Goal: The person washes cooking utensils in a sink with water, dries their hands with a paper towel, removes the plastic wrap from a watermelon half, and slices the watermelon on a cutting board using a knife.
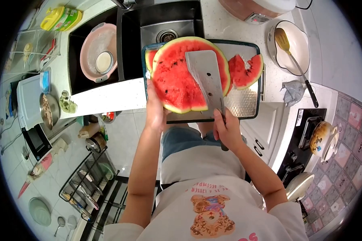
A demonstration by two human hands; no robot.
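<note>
A large piece of watermelon [173,80], its red cut face turned up, rests on the cutting board [245,105] at the counter's front edge. My left hand [154,107] grips its left rim, with some fingers hidden beside the rind. In my right hand [228,129] is a cleaver [208,74], held by its dark handle. The broad blade lies over the right part of the red flesh, with a few dark seeds and wet juice on it. Right of the big piece, smaller watermelon pieces [253,71] sit on the board. Another red piece shows behind it at the left.
Behind the board is a black sink [159,30], with a pink basin [88,50] in its left bowl. To the right stand a white pan [272,50] with a yellow spatula [282,39], a crumpled grey bag [292,91] and a stove [299,140]. A rice cooker [245,8] stands at the back.
</note>
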